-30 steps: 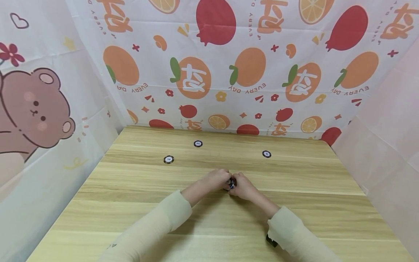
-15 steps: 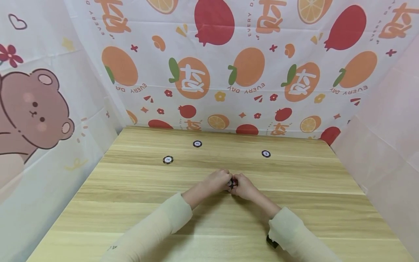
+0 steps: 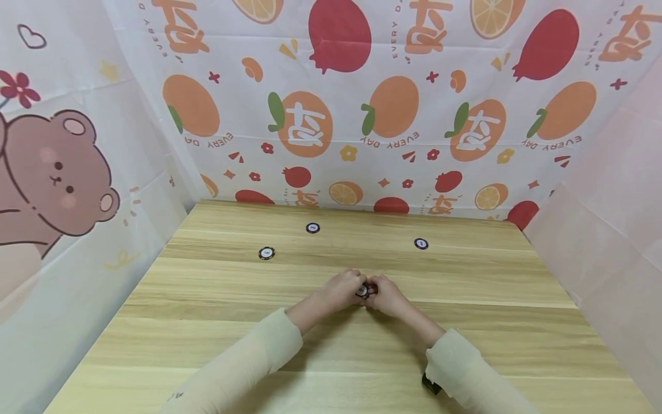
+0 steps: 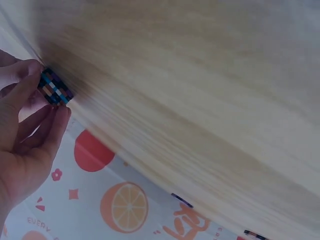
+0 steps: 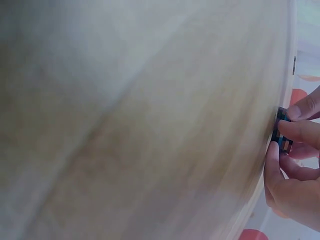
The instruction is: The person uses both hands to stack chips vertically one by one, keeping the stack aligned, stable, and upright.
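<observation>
A small stack of poker chips point(image 3: 363, 290) with multicoloured edges is between my two hands, near the middle of the table. My left hand point(image 3: 342, 289) grips the stack from the left, and in the left wrist view the stack's striped edge point(image 4: 55, 87) shows between thumb and fingers. From the other side my right hand point(image 3: 387, 296) pinches chips point(image 5: 282, 131) close over the wooden surface, as the right wrist view shows. The fingers hide part of the stack. Beyond the hands lie three single chips: one at the left point(image 3: 266, 253), one at the back point(image 3: 312, 228) and one at the right point(image 3: 421, 244).
The wooden table point(image 3: 207, 322) reaches back to a fruit-printed cloth point(image 3: 346, 115). A bear-printed cloth point(image 3: 57, 172) hangs on the left and a pale pink one point(image 3: 620, 201) on the right. Something small and black point(image 3: 430, 385) shows by the right sleeve.
Between my hands the chips have shifted and turned slightly, so that one chip's face now shows more toward the left hand. Both arms stay almost where they were; the three single chips lie unmoved.
</observation>
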Tool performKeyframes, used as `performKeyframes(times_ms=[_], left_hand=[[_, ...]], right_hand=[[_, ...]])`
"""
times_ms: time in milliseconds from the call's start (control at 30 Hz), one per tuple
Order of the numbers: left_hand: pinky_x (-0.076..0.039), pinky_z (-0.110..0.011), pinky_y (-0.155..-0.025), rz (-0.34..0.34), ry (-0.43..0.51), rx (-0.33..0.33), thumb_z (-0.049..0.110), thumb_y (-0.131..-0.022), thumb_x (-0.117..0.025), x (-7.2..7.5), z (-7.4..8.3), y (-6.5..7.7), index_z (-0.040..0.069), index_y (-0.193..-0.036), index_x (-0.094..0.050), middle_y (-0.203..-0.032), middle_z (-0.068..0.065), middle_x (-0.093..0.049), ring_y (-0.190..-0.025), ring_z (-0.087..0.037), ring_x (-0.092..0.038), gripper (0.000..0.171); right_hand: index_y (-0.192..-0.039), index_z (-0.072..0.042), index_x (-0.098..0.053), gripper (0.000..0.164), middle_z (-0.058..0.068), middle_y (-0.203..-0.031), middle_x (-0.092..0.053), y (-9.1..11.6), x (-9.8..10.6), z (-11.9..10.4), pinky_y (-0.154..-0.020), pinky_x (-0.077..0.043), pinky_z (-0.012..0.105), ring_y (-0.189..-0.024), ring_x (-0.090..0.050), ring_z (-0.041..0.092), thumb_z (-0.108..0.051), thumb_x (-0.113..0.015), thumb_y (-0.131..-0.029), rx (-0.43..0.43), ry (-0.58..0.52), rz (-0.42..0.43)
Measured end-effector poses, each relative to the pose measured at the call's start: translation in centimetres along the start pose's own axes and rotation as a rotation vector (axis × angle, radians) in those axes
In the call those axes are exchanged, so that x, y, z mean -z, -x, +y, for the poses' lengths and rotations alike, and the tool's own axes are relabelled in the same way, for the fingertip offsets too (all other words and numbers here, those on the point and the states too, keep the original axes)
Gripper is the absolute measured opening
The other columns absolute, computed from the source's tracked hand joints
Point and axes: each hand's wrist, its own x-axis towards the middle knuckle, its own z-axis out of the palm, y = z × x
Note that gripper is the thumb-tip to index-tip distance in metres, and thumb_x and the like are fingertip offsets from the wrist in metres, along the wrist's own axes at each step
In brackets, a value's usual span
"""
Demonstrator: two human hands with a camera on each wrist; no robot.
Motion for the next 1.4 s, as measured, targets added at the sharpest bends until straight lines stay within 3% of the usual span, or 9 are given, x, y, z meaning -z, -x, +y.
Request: performKeyframes(times_ms=[300, 500, 933, 1200, 1400], left_hand=[[-0.048, -0.027, -0.068, 0.003, 0.211, 0.063, 0.008, -0.068, -0.080, -0.5, -0.9, 0.5, -0.001, -0.087, -0.062, -0.079, -0.008, -0.059, -0.074, -0.019, -0.056, 0.027], [-0.048, -0.029, -0.070, 0.013, 0.281, 0.126, 0.003, -0.069, -0.077, -0.8, -1.1, 0.4, -0.001, -0.089, -0.064, -0.081, -0.009, -0.061, -0.077, -0.021, -0.057, 0.024], [-0.048, -0.030, -0.069, 0.021, 0.303, 0.195, 0.000, -0.065, -0.078, -0.5, -0.8, 0.4, -0.002, -0.087, -0.065, -0.079, -0.008, -0.060, -0.076, -0.021, -0.057, 0.026], [-0.047, -0.030, -0.066, 0.009, 0.306, 0.232, -0.002, -0.065, -0.077, -0.5, -0.5, 0.2, -0.002, -0.083, -0.064, -0.074, -0.007, -0.057, -0.071, -0.020, -0.054, 0.022], [-0.047, -0.030, -0.066, 0.022, 0.294, 0.231, -0.001, -0.064, -0.078, -0.4, -0.4, 0.1, -0.002, -0.081, -0.063, -0.072, -0.007, -0.056, -0.070, -0.020, -0.054, 0.022]], right_hand=[[-0.103, 0.006, -0.061, 0.036, 0.007, -0.090, -0.053, 0.1, 0.0, 0.2, -0.073, -0.047, 0.028, -0.084, -0.053, 0.020, 0.000, -0.074, -0.071, 0.039, -0.086, 0.004], [-0.102, 0.005, -0.062, 0.032, 0.006, -0.088, -0.056, 0.1, 0.0, 0.3, -0.072, -0.046, 0.026, -0.084, -0.054, 0.018, -0.002, -0.073, -0.073, 0.065, -0.094, -0.006], [-0.098, 0.005, -0.063, 0.031, 0.007, -0.086, -0.051, 0.1, -0.1, -0.1, -0.067, -0.045, 0.027, -0.079, -0.050, 0.018, 0.001, -0.075, -0.069, 0.057, -0.049, 0.021], [-0.094, 0.004, -0.062, 0.033, 0.007, -0.086, -0.049, -0.4, -0.7, 0.1, -0.070, -0.043, 0.033, -0.078, -0.047, 0.019, -0.001, -0.077, -0.066, 0.082, 0.111, 0.044], [-0.092, 0.003, -0.062, 0.031, 0.007, -0.084, -0.048, -0.4, -0.6, -0.2, -0.069, -0.042, 0.033, -0.076, -0.046, 0.018, -0.003, -0.077, -0.066, 0.081, 0.158, 0.048]])
